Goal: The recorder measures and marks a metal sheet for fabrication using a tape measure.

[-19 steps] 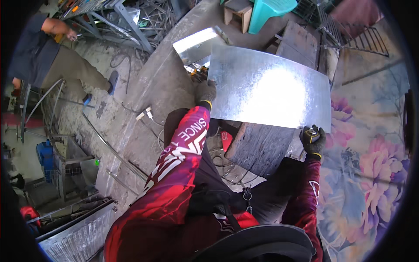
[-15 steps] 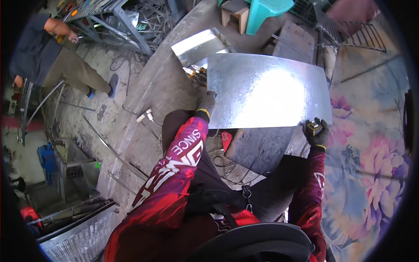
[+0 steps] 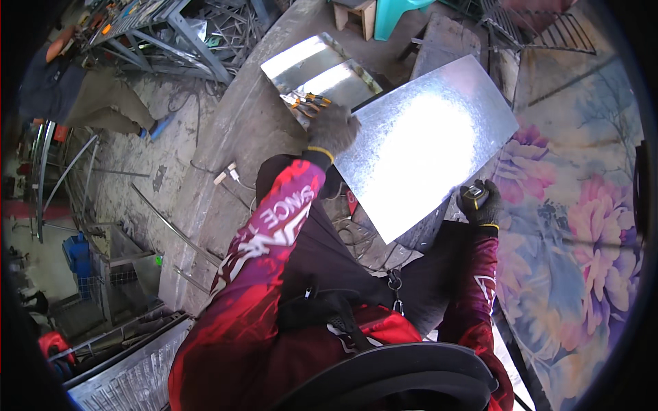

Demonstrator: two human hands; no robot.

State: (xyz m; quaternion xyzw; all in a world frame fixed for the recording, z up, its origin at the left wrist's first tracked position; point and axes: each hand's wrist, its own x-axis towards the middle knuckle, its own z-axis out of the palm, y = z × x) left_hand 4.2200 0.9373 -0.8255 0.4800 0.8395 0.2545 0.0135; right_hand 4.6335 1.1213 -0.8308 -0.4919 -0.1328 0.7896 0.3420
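Note:
A bright, rectangular metal sheet (image 3: 425,140) lies at an angle across a dark worn board (image 3: 430,222). My left hand (image 3: 332,130), in a dark grey glove with a yellow cuff edge, is closed at the sheet's left corner; its fingertips are partly hidden. Just beyond that hand, several pliers with orange and black handles (image 3: 306,103) rest on smaller shiny metal pieces (image 3: 343,81). Beside the sheet's right lower edge, my gloved right hand (image 3: 482,202) is wrapped round a black and yellow tape measure (image 3: 474,194).
Floral-patterned sheeting (image 3: 589,260) covers the right side. A wooden stool (image 3: 354,17) and a turquoise plastic seat (image 3: 394,14) stand at the back. A person (image 3: 89,92) is at the far left near a metal rack (image 3: 185,41). A white plug connector (image 3: 225,173) and cables lie on the floor.
The metal sheet has turned, its near corner swinging toward me and its far right corner rising. My left hand has moved up and right; my right hand shifted slightly left, still with the tape measure.

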